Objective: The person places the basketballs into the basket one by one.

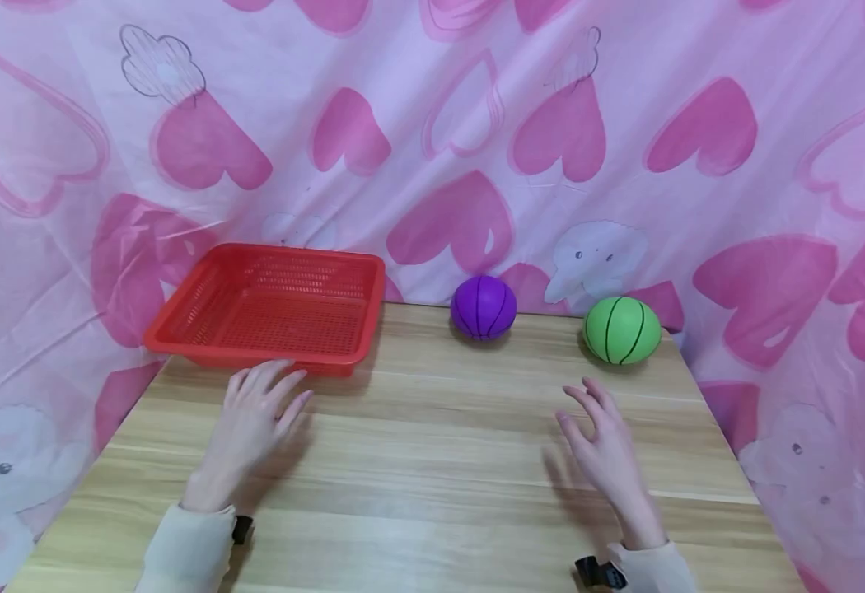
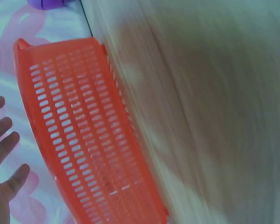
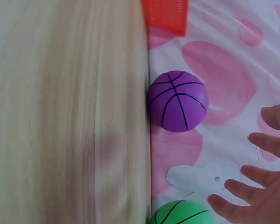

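In the head view the left hand [image 1: 253,416] hovers just in front of the red basket [image 1: 343,359], fingers spread and holding nothing. The right hand [image 1: 606,449] is over the table's right part, nearest to the green ball [image 1: 621,330], with its fingers apart and nothing in them. A purple ball [image 1: 483,308] sits at the back edge between the basket and the green ball. In the left wrist view the fingers [image 2: 4,149] are beside the basket [image 2: 79,126]. The right wrist view has the right hand [image 3: 261,182] near the purple ball [image 3: 178,101] and green ball [image 3: 183,213].
The wooden table [image 1: 418,478] runs back to a pink and white cloth [image 1: 432,107] with hearts, which hangs behind and on both sides. The basket stands at the back left, and both balls lie along the back edge. A dark strap piece shows at each wrist.
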Tool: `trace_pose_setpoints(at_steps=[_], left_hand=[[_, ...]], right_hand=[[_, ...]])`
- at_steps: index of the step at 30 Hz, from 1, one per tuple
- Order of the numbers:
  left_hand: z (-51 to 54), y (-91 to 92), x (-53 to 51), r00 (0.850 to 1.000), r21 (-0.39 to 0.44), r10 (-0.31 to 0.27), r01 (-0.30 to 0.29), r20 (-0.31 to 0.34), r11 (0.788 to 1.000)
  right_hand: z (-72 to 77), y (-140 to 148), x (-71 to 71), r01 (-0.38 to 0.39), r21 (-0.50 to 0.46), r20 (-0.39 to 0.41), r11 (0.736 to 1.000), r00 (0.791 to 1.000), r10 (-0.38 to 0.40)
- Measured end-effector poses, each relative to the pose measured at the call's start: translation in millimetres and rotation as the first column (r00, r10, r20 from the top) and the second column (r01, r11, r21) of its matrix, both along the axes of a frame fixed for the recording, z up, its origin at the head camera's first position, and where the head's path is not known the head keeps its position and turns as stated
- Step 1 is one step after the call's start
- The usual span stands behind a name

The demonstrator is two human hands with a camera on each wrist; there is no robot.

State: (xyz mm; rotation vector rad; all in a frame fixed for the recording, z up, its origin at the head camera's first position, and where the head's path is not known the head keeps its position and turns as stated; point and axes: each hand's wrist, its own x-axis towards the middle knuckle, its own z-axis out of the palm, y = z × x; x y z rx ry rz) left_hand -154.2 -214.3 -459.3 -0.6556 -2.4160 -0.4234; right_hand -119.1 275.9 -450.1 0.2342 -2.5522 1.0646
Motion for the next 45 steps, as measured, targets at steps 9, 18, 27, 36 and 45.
trace_pose_setpoints(at_steps=[9, 18, 27, 36, 45], left_hand=[[1.7, 12.7, -18.0, 0.999, 0.011, -0.033, 0.033, 0.032, 0.999], [5.6, 19.3, -37.3, 0.999, 0.11, -0.016, 0.01, 0.051, 0.994], [14.4, 17.2, -48.2, 0.989, 0.119, 0.012, -0.029, 0.147, 0.992], [20.2, 17.2, -49.6, 0.979, 0.104, -0.005, -0.016, 0.201, 0.994], [18.9, 16.3, -45.9, 0.975, 0.09, 0.016, -0.036, 0.221, 0.995]], right_hand=[[0.2, -23.0, -19.7, -0.081, 0.007, -0.013, 0.997, 0.997, 0.082], [-9.6, -52.7, -64.8, -0.14, -0.342, 0.306, 0.929, 0.918, 0.251], [-20.9, -60.1, -114.3, 0.03, -0.44, 0.437, 0.897, 0.88, 0.185], [-13.3, -62.7, -170.5, 0.102, -0.395, 0.332, 0.913, 0.943, 0.038], [-6.8, -81.1, -195.3, 0.048, -0.227, 0.238, 0.973, 0.971, 0.008]])
